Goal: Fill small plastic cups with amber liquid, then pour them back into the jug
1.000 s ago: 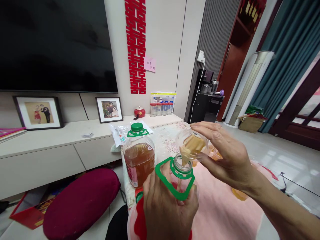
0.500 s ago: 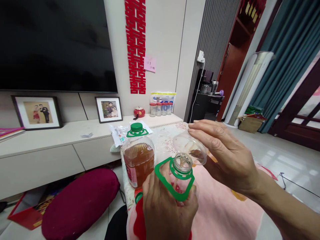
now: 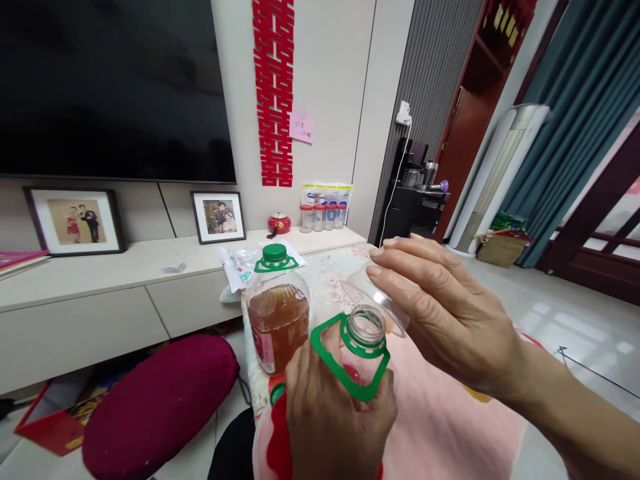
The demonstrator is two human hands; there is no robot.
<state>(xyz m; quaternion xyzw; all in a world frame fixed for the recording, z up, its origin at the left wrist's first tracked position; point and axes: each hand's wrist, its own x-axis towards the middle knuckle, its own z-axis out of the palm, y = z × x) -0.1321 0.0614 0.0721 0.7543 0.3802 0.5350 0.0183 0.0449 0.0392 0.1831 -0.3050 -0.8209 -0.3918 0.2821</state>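
Note:
My left hand is wrapped round a clear plastic bottle with an uncapped neck and a green carrying handle. Just above and right of the bottle's mouth, my right hand grips a clear plastic bowl, tipped on its side. The thumb is hidden behind the bowl and fingers. Left of my left hand stands a large capped jug of amber-brown liquid, with a green cap and handle. A green cap shows low beside my left hand.
A pink cloth covers the near table. Behind it runs a white cabinet with framed photos, a red pot and several red-lidded jars. A maroon stool stands at the left.
The bowl has tipped further over as my right hand shifted slightly left. The stream of liquid seen at the bottle's mouth no longer shows. My left hand holds the bottle almost still.

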